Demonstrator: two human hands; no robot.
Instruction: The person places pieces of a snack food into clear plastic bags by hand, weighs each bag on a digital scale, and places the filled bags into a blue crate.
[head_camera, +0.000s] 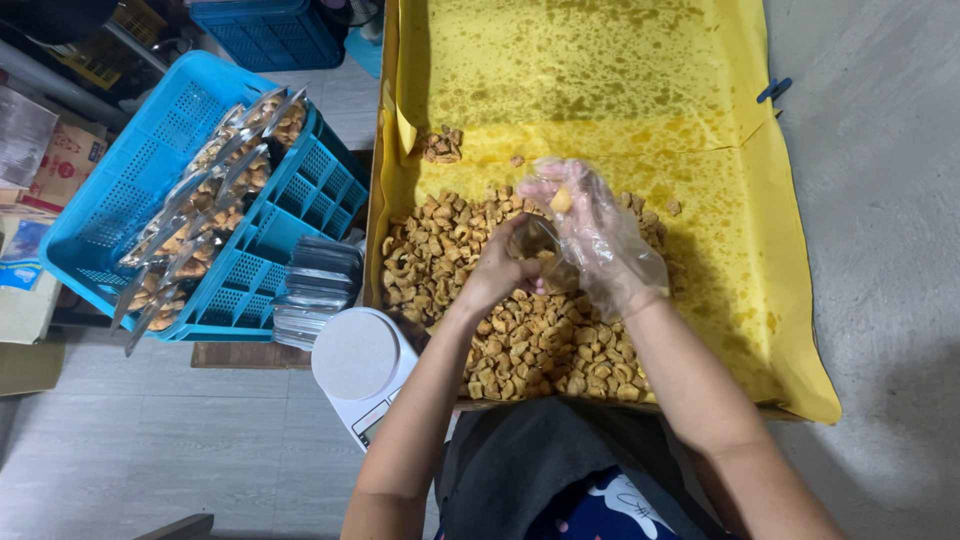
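While the left hand (497, 270) grips a clear pouch (545, 250), the gloved right hand (590, 225) pinches a snack piece (562, 201) above the yellow-lined tray (790, 330).

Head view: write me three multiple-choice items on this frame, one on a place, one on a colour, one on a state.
1. Where do the filled bags stand?
A. In the blue crate
B. On the scale
C. On the yellow sheet

2. What colour is the sheet under the fried snack pieces?
A. White
B. Yellow
C. Green

3. What covers the right hand?
A. Nothing
B. A cloth mitt
C. A clear plastic glove

Answers:
1 A, filled bags are lined up in the blue crate.
2 B, the sheet is yellow.
3 C, thin clear plastic wraps the right hand.
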